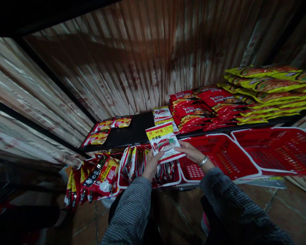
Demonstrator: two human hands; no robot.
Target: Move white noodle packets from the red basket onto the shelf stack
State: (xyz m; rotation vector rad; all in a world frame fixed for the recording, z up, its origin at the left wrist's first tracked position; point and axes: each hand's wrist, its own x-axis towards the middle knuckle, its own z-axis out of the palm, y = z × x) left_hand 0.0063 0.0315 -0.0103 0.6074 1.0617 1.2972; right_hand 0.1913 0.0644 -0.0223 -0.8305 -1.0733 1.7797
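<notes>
The left hand (150, 165) grips the lower left edge of an instant noodle packet (163, 134), its thumb lying over the printed front. The right hand (192, 152) is closed on the opposite lower edge, thumb also on the front and the other fingers mostly hidden behind. Held between both hands, the white and yellow packet tilts back with its face to the wearer, above the baskets and in front of the shelf's edge. A silvery band (203, 160) circles the right wrist, and both arms wear checked sleeves (134, 207).

Directly beneath the hands, a white-rimmed red basket (120, 184) carries packets standing on edge. Just left of it, black, red and yellow packets (104, 175) crowd together. To the right sit two more red plastic baskets, the nearer one (219, 153) beside the farther one (275, 146), their perforated walls showing.

Behind the baskets runs a black shelf (139, 129). Along it, from left to right, lie a few red-and-yellow packets (99, 136), some white and yellow packets (162, 112) partly covered by the held one, stacked red packets (193, 112) and a tall pile of yellow-edged packets (267, 88). A ridged, pale covering (142, 68) rises behind the shelf; brown floor tiles (88, 221) show below.
</notes>
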